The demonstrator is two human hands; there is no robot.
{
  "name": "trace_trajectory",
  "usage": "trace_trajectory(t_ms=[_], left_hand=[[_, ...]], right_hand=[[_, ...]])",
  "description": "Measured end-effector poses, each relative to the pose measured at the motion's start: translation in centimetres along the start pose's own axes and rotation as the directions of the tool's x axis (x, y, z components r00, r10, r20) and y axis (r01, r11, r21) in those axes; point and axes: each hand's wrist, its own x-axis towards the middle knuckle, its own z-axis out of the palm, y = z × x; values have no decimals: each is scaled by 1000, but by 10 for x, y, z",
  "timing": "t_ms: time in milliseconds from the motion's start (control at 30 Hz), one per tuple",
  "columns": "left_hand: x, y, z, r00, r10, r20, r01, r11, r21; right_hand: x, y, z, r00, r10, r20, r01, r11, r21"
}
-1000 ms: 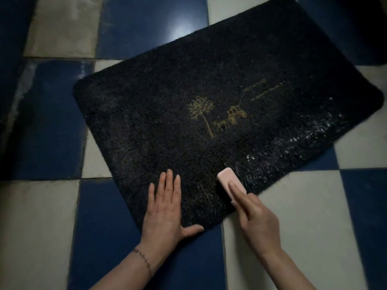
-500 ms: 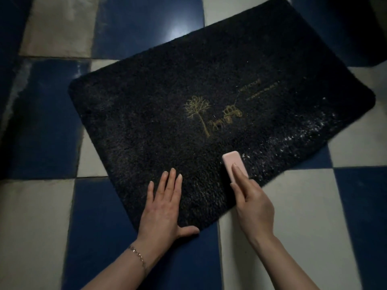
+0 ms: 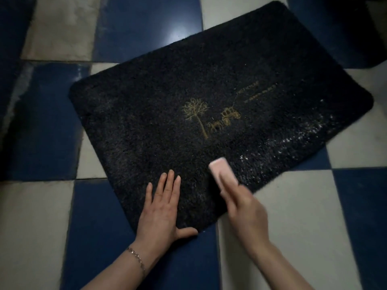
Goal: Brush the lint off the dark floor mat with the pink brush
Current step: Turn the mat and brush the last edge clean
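The dark floor mat [image 3: 159, 114] lies askew on the tiled floor, with a gold tree and carriage design [image 3: 209, 118] at its middle. White lint [image 3: 293, 141] speckles a band along its near right edge. My right hand [image 3: 247, 212] grips the pink brush [image 3: 223, 171], which rests on the mat near the front edge, just left of the lint band; hand and brush are motion-blurred. My left hand [image 3: 161, 212] lies flat on the mat's near corner, fingers spread, a thin bracelet on the wrist.
The floor is a checker of glossy blue tiles [image 3: 41, 122] and cream tiles [image 3: 293, 216]. A dark shape [image 3: 339, 28] sits beyond the mat at the upper right. Light glares off the blue tile [image 3: 178, 36] above the mat.
My right hand pushed the pink brush forward over the mat, then drew it back toward me and slightly left. My left hand stayed flat on the near corner.
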Motion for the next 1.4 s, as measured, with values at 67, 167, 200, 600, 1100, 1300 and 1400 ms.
trace_trajectory(t_ms=[67, 167, 200, 600, 1100, 1300, 1400], left_hand=[[-1, 0, 1, 1000, 4, 11, -4, 1000, 9], [0, 0, 1, 1000, -1, 11, 1, 1000, 9], [0, 0, 1, 1000, 0, 15, 0, 1000, 9], [-3, 0, 2, 1000, -12, -4, 12, 1000, 0], [-9, -2, 9, 999, -28, -20, 28, 999, -25], [-10, -4, 11, 991, -41, -124, 38, 999, -23], [-10, -15, 11, 974, -109, -201, 99, 993, -60]], right_hand=[[27, 4, -3, 995, 92, -26, -90, 995, 51], [28, -6, 6, 996, 70, -48, -66, 996, 67], [18, -8, 12, 998, 33, -44, -31, 998, 52], [-22, -17, 13, 989, -105, 99, 107, 994, -6], [-49, -19, 31, 981, -150, 126, 145, 988, 42], [-23, -11, 23, 998, -11, 69, 8, 999, 53], [-24, -39, 41, 991, -80, 106, 66, 990, 127]])
